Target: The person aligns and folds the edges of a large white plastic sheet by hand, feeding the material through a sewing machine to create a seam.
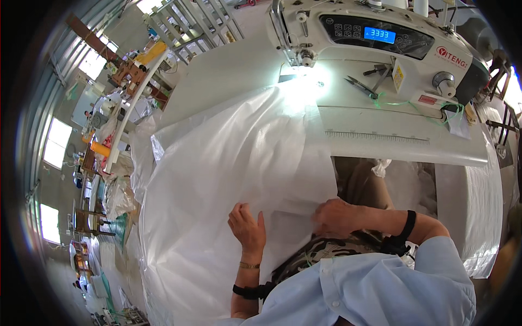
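A large sheet of thin, shiny white plastic-like material runs from under the lit needle area of a sewing machine down over my lap. On its middle rests my left hand, the thumb apart from the loosely bent fingers and nothing visibly held. My right hand is closed at the sheet's right edge, pinching the material; its fingertips are partly hidden and a little blurred. The sheet is creased between the two hands and up toward the needle.
Thread snips and a dark metal tool lie on the machine bed beside green thread. A ruler scale marks the table's front. At right stands a white stack. Further left is a cluttered bench.
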`<state>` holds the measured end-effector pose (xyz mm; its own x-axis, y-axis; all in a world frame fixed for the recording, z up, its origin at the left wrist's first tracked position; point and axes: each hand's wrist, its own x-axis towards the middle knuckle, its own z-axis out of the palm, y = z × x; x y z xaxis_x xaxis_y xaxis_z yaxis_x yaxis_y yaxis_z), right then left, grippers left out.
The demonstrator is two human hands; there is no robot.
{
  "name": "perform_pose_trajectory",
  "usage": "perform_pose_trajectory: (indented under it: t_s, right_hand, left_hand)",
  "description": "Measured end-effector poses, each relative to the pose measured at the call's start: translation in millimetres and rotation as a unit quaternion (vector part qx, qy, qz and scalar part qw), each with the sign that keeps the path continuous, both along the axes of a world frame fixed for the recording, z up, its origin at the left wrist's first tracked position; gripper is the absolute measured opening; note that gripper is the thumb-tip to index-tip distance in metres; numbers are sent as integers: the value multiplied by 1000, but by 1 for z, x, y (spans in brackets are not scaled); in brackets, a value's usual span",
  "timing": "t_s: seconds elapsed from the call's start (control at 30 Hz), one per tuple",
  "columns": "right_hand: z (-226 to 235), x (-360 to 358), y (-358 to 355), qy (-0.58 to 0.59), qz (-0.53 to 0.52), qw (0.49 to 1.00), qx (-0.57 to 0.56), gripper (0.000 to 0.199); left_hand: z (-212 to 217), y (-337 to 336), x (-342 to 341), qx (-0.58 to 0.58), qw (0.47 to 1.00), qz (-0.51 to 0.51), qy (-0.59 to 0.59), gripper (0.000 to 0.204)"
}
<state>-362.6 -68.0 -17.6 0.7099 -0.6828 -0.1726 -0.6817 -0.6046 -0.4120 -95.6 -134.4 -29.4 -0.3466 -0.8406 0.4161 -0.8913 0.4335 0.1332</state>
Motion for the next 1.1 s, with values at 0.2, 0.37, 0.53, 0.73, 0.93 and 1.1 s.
perform_pose_trajectory:
  t_s: [0.2,0.37,0.53,0.73,0.93,1.1]
  right_hand:
    - [-16,17,-28,-466,-400,728,304,59]
    - [-36,48,-61,-564,-451,603,338,53]
    - [-42,73,-66,-609,-373,602,356,35]
    - [-16,95,-34,-574,-249,672,395,35]
    - [-3,102,-7,-409,-280,823,276,40]
    - [0,126,10,-483,-150,848,160,40]
  left_hand:
    - [-28,-9,19,-37,992,105,51,51]
    - [-42,-15,59,77,965,134,212,29]
    - [36,1,76,268,911,90,302,16]
    - [73,6,96,246,920,83,294,19]
    - [107,18,22,40,960,-170,217,31]
    - [114,27,-26,198,968,-137,76,25]
